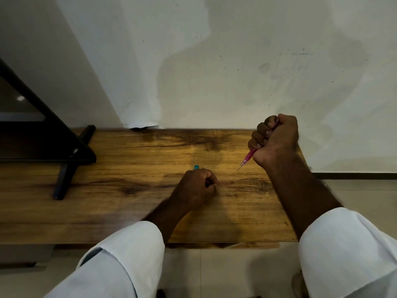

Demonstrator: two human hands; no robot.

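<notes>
- The right hand is raised at about 2 o'clock from the table's middle. It is closed in a fist round a pink pen.
- The pen's barrel runs through the fist, and its fine bare tip points down toward 7 o'clock. The tip hangs just above the wood and does not touch it.
- The left hand rests on the table near the centre, at 8 o'clock from the pen tip. Its fingers are curled tight and the thumb is pressed to the forefinger.
- A small teal piece pokes out past the knuckles at 12 o'clock of that hand. The hand seems to hold it, but most of it is hidden, so I cannot tell whether it is a cap or a second pen.
- Judging progress, the pink pen is picked up, gripped and uncapped, so that part looks done.
- The two pieces sit well apart, so bringing the tip and the teal piece together seems not yet begun. The same goes for putting the tip to a surface.
- A black stand sits at the table's 9 o'clock edge, and a pale wall rises behind at 12 o'clock.
</notes>
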